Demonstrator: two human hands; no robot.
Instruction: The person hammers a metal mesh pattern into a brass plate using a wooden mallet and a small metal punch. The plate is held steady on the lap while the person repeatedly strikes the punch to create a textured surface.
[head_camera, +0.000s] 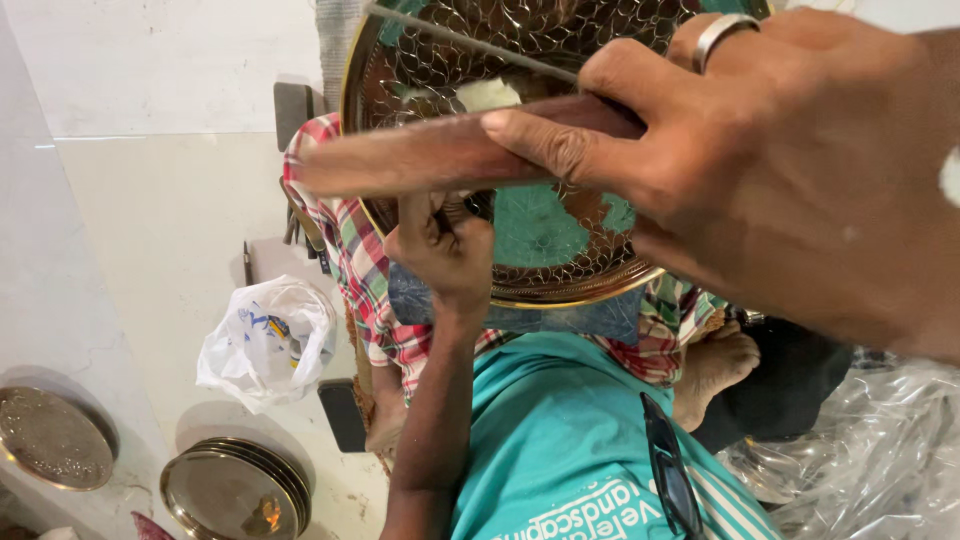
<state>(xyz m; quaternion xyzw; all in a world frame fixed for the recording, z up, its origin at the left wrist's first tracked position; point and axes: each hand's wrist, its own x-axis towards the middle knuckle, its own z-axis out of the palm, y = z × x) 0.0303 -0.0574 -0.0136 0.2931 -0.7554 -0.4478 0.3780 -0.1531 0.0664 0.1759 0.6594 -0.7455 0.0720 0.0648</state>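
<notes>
1. A round brass plate (560, 285) with a pierced lattice pattern is held up close to the camera, above the lap of the person in a teal shirt (560, 450); its upper edge is cut off by the frame.
2. The right hand (760, 170), with a silver ring (722, 35) on one finger, is closed around a brown wooden handle (420, 155) that lies across the plate's face; a thin metal rod (470, 45) is seen just above it.
3. The left hand (445, 250) is curled tightly against the plate's lower left part; what the fingers grip is hidden.
4. Much of the plate is blocked by the right hand and the handle.
5. A checked red, white and green cloth (360, 270) lies under the plate, and dark glasses (668, 470) hang at the shirt.
6. On the pale floor (170, 210), a crumpled white plastic bag (268, 340) with blue and yellow print lies to the left.
7. Below it a stack of round brass plates (235, 490) is seen, and a single metal dish (55, 440) sits further left, partly cut off.
8. Crinkled clear plastic sheeting (880, 450) fills the lower right corner; whatever lies under it cannot be made out.
</notes>
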